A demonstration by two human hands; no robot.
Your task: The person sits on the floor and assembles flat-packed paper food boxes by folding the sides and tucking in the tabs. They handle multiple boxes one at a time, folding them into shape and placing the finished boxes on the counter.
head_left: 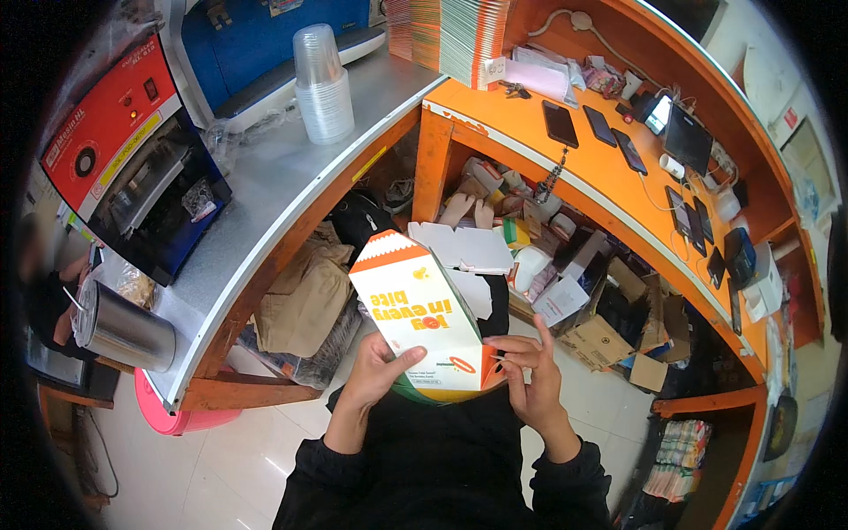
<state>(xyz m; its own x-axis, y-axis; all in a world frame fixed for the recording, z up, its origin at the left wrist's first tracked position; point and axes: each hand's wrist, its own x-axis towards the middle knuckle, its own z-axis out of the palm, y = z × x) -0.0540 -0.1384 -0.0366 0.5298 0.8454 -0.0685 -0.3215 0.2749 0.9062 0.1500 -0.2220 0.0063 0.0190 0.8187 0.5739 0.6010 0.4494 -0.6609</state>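
Note:
A white and orange paper food carton (pixel 402 305) with printed lettering and a zigzag top edge stands partly opened out in front of my lap. My left hand (pixel 375 375) grips its lower left side, thumb across the front panel and fingers hidden behind. At the lower right corner, my right hand (pixel 530 371) pinches the carton's orange side edge between thumb and fingers, one finger pointing up. Beyond the carton, a stack of flat white card pieces (pixel 464 247) lies at the far side of my lap.
On the metal counter (pixel 265 185) to the left stand stacked clear plastic cups (pixel 324 97), a red machine (pixel 115 141) and a metal canister (pixel 128 327). Several phones (pixel 559 124) lie on the orange counter to the right. Stacked flat cartons (pixel 450 40) rise at the back. Cardboard boxes (pixel 609 322) sit below.

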